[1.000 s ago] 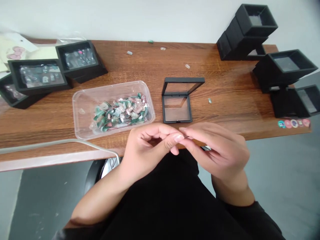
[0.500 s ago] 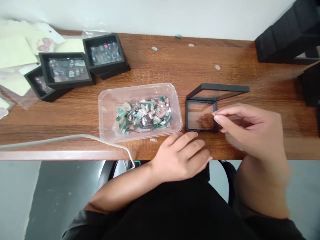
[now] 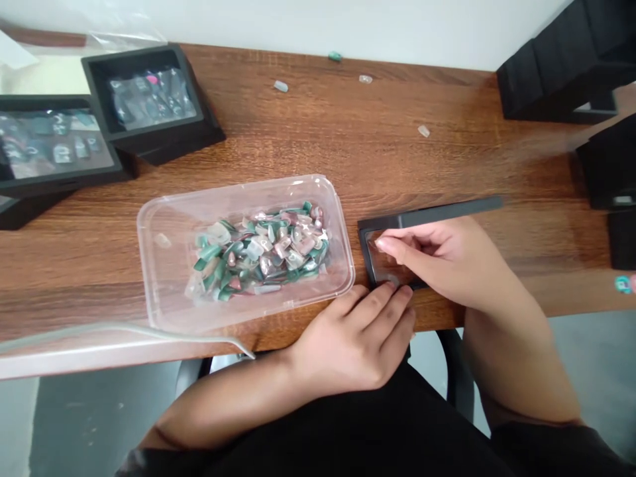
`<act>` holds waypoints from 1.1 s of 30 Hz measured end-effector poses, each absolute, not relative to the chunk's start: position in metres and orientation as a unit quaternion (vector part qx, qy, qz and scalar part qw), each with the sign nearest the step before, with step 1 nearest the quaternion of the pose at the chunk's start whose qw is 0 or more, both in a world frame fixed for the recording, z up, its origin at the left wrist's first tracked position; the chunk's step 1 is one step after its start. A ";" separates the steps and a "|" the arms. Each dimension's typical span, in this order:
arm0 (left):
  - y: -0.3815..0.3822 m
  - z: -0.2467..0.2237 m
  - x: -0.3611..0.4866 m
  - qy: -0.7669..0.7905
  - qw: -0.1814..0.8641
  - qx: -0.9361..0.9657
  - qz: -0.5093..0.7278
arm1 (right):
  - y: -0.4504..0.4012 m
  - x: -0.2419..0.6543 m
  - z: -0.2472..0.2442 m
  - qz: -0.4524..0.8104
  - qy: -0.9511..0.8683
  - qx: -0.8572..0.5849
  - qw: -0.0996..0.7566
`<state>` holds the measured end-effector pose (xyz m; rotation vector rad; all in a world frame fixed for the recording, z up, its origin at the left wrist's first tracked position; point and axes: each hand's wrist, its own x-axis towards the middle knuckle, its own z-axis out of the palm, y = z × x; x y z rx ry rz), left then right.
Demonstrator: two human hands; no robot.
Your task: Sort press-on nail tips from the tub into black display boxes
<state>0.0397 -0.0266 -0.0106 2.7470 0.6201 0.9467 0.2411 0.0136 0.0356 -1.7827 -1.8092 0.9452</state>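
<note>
A black hinged display case point(image 3: 410, 217) with clear film in its base stands near the table's front edge, lid raised. My right hand point(image 3: 437, 255) reaches in over the base, thumb and forefinger pinched together by its left side. Whatever lies between those fingertips is too small to make out. Palm down, my left hand point(image 3: 365, 334) lies at the front edge of the case, fingers stretched out, their tips at the frame. To the left, a clear plastic tub point(image 3: 169, 281) holds a heap of green, pink and clear press-on nails point(image 3: 268, 252).
Black framed cases with nails point(image 3: 161, 142) stand at the left on pale cards. More black boxes point(image 3: 539, 73) are stacked at the right. Loose nails, including a green one point(image 3: 334, 56), lie near the wall. A pale cable point(image 3: 129, 327) crosses the front left edge.
My right hand has moved left, from the case's right side into its base. My left fingertips now reach the front frame. The whole view has shifted closer.
</note>
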 end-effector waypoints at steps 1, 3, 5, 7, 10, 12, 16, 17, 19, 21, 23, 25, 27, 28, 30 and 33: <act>-0.027 -0.010 0.040 0.209 0.089 0.921 0.316 | 0.013 0.240 0.035 0.312 -0.654 -0.655 0.217; -0.027 -0.009 0.040 0.215 0.095 0.920 0.313 | 0.010 0.238 0.035 0.275 -0.651 -0.671 0.224; -0.026 -0.007 0.041 0.223 0.104 0.917 0.314 | 0.007 0.236 0.034 0.264 -0.645 -0.678 0.234; -0.025 -0.007 0.042 0.232 0.111 0.913 0.316 | 0.004 0.235 0.032 0.256 -0.639 -0.682 0.247; -0.024 -0.008 0.042 0.229 0.106 0.915 0.315 | 0.000 0.235 0.028 0.224 -0.638 -0.688 0.263; -0.024 -0.009 0.042 0.227 0.100 0.916 0.314 | -0.002 0.235 0.025 0.198 -0.643 -0.688 0.271; -0.027 -0.009 0.042 0.229 0.097 0.918 0.310 | -0.005 0.232 0.021 0.161 -0.660 -0.682 0.271; -0.027 -0.009 0.042 0.228 0.095 0.918 0.310 | -0.007 0.231 0.022 0.152 -0.663 -0.679 0.275; -0.028 -0.010 0.041 0.227 0.090 0.919 0.308 | -0.013 0.226 0.026 0.130 -0.669 -0.674 0.285; -0.028 -0.012 0.041 0.222 0.085 0.922 0.307 | -0.019 0.219 0.037 0.097 -0.686 -0.655 0.301; -0.027 -0.015 0.041 0.211 0.086 0.921 0.315 | -0.020 0.209 0.052 0.065 -0.730 -0.611 0.301; -0.026 -0.018 0.041 0.198 0.093 0.920 0.324 | -0.013 0.197 0.069 0.042 -0.801 -0.533 0.270; -0.025 -0.020 0.041 0.190 0.100 0.922 0.323 | 0.003 0.184 0.079 0.029 -0.870 -0.451 0.197; -0.025 -0.020 0.041 0.190 0.102 0.922 0.321 | 0.013 0.177 0.080 0.025 -0.892 -0.423 0.158; -0.025 -0.019 0.042 0.197 0.105 0.919 0.324 | 0.034 0.163 0.075 0.007 -0.902 -0.420 0.096; -0.026 -0.017 0.042 0.206 0.099 0.911 0.343 | 0.058 0.146 0.056 -0.033 -0.888 -0.450 0.093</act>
